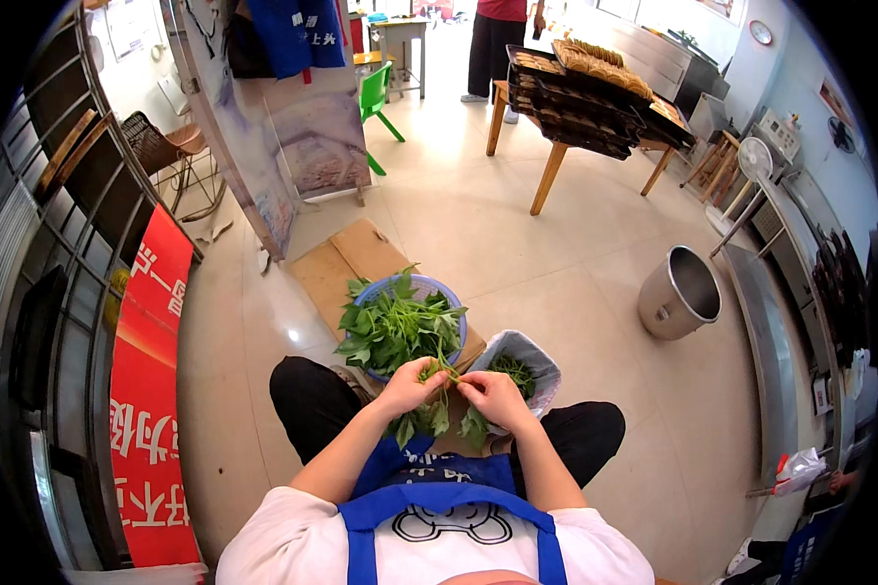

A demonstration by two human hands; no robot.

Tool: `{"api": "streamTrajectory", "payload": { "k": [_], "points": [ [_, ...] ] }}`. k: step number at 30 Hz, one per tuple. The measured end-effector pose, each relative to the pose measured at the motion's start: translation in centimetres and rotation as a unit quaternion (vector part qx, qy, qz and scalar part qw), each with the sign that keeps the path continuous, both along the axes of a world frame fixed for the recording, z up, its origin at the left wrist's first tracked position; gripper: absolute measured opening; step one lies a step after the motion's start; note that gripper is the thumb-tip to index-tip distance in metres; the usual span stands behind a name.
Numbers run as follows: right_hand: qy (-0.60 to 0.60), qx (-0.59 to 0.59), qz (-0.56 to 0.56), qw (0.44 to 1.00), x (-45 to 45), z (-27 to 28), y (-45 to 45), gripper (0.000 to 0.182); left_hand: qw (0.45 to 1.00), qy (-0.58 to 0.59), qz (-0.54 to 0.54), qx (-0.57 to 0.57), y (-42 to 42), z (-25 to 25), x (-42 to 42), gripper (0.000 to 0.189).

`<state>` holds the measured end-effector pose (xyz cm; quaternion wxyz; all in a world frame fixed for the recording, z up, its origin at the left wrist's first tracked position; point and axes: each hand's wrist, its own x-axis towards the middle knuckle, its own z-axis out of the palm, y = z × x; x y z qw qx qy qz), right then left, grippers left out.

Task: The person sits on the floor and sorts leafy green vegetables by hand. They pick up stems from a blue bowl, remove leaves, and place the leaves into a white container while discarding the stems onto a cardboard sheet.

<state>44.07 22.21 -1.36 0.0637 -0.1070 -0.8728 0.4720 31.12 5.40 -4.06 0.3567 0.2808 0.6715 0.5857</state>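
Note:
My left hand [413, 389] grips a small bunch of leafy green stems [439, 418], whose leaves hang down between my knees. The fingertips of my right hand [499, 397] pinch a stem right beside it, with a leaf drooping under that hand. Just beyond my hands, a bluish-purple plastic basket [453, 298] is heaped with leafy greens [391, 322]. To its right, close by my right hand, stands a bin with a pale liner [546, 365]; thin green stem pieces [513, 374] lie inside it. Flattened cardboard [362, 252] is under the basket.
A tall stainless steel pot [658, 307] stands on the tiled floor at right. Farther off, a wooden table [557, 175] bears stacked black trays [593, 128] of baked goods, with a person [494, 51] behind. A red banner [150, 387] lines the left; another person's shoe [739, 557] shows lower right.

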Motion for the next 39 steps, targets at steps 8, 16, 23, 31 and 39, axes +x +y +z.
{"api": "streamTrajectory", "payload": {
  "k": [8,16,23,31,39],
  "points": [
    [-0.053,-0.144,0.061,0.986,-0.3,-0.1,0.5,0.024,0.992,-0.121,0.029,-0.001,0.0,-0.2,0.1,0.017],
    [-0.038,-0.177,0.069,0.981,-1.5,-1.2,0.3,0.023,0.946,-0.324,-0.021,0.011,-0.2,-0.3,-2.2,0.016],
    [-0.002,0.13,0.131,0.983,-1.3,0.4,0.6,0.02,0.96,-0.268,-0.059,-0.046,-0.5,-0.3,-2.7,0.015],
    [0.001,0.246,0.087,0.965,-0.9,-1.3,-0.1,0.018,0.985,-0.164,0.04,-0.044,0.0,-0.4,-1.7,0.016],
    [0.058,0.202,0.019,0.977,-1.3,-0.7,2.0,0.022,0.989,-0.115,0.081,-0.034,-0.2,0.3,-2.5,0.018]
  ]
}}
